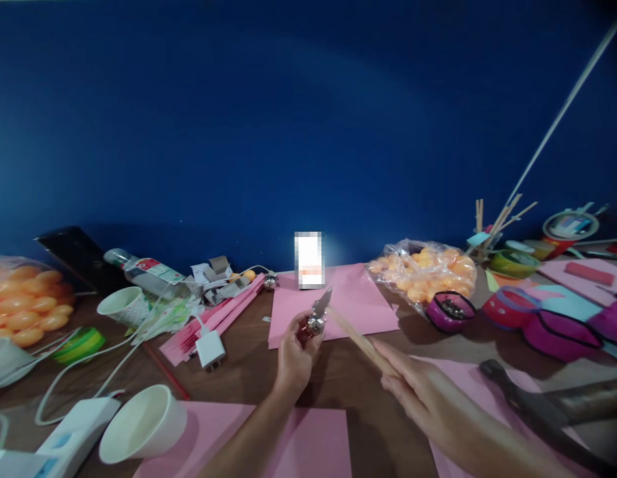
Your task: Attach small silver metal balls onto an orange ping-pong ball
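My left hand is closed around a shiny silver ball-shaped piece, with a dark, pointed, blade-like part rising above it. I cannot make out exactly what this piece is. In my right hand, the fingers wrap the lower end of a pale wooden stick. Its far tip points up and left, close beside the silver piece; whether they touch is unclear. Behind both hands, pink paper sheets lie on the brown table. Another small silver piece sits at the sheets' left edge.
A blurred-out bright screen stands at the back. Bagged orange balls and a purple pouch lie right, a hammer front right. To the left are a paper cup, power strip, white charger and bottle.
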A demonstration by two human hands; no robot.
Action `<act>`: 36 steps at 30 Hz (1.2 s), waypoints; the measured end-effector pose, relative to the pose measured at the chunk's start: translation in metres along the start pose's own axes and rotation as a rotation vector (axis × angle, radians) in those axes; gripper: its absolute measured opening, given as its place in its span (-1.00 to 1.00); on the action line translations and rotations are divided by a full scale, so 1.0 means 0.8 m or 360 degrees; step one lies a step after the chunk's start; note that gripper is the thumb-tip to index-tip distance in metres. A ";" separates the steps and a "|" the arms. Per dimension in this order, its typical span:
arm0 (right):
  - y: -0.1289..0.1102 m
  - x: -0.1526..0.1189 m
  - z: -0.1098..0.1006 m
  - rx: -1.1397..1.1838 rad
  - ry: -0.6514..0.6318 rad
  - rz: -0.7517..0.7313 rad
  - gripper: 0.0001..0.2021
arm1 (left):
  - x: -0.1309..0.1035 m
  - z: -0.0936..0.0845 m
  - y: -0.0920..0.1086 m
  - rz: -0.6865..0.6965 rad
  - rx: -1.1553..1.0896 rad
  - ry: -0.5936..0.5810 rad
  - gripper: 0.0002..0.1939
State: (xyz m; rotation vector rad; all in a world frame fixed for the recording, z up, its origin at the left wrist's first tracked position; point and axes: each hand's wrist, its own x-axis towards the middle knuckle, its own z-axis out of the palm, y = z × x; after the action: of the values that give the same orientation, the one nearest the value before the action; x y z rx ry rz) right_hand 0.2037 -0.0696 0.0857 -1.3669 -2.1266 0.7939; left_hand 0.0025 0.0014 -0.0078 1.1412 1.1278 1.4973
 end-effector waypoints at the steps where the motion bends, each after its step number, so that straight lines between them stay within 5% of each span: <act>1: 0.000 0.000 0.000 -0.0030 -0.0023 -0.0023 -0.59 | 0.000 0.000 -0.001 0.0005 0.0008 0.0004 -0.60; 22: -0.011 -0.003 0.001 -0.0190 -0.0021 0.0011 -0.58 | 0.001 -0.002 -0.012 0.0124 0.0132 0.0118 -0.60; 36: -0.008 -0.002 0.004 -0.0017 -0.0019 0.0016 -0.60 | -0.001 0.002 0.007 -0.0087 -0.0047 0.0088 -0.56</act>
State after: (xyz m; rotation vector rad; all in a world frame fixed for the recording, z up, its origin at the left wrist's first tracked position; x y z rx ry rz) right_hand 0.1979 -0.0740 0.0875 -1.3827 -2.1376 0.7976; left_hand 0.0033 -0.0005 -0.0020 1.0462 1.1618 1.5065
